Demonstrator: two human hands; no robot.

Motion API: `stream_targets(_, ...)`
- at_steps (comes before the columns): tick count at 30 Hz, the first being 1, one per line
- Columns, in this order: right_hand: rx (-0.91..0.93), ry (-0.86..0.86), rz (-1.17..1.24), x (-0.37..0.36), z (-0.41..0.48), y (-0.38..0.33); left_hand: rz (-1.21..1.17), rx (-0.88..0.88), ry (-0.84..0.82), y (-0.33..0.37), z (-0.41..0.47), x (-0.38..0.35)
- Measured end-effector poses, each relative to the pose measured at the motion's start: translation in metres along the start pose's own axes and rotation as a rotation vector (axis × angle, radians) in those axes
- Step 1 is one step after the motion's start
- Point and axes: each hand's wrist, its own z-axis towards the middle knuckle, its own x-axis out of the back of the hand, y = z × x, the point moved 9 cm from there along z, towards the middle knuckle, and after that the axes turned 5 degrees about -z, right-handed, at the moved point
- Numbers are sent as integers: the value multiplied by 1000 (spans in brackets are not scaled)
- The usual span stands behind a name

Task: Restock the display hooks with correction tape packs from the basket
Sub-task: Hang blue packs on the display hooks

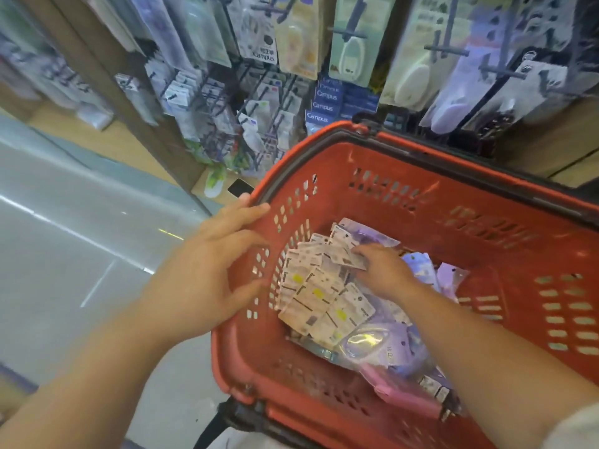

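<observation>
A red plastic basket [421, 202] fills the right half of the head view. Inside it lies a heap of white correction tape packs [319, 296], some with yellow stickers, beside purple and pink packets. My right hand [381, 270] reaches down into the basket and pinches one white pack [345, 254] at the top of the heap. My left hand [210, 264] hovers at the basket's left rim with its fingers spread and relaxed, holding nothing. Display hooks [272, 92] with hanging packs stand behind the basket.
Black wire hooks on the rack carry stationery packs, with blue Campus packs [324, 105] just beyond the basket's far rim. A wooden shelf upright [136, 102] runs down the left. Grey floor [64, 222] lies to the left. The basket's black handle [453, 163] rests along its far rim.
</observation>
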Motion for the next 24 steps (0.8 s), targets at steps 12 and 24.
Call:
stream_targets(12, 223, 53, 234, 102, -73, -41, 113, 34, 45, 21, 16, 16)
stream_targets(24, 340, 113, 708, 155, -133, -89, -145, 171, -76, 62, 61, -11)
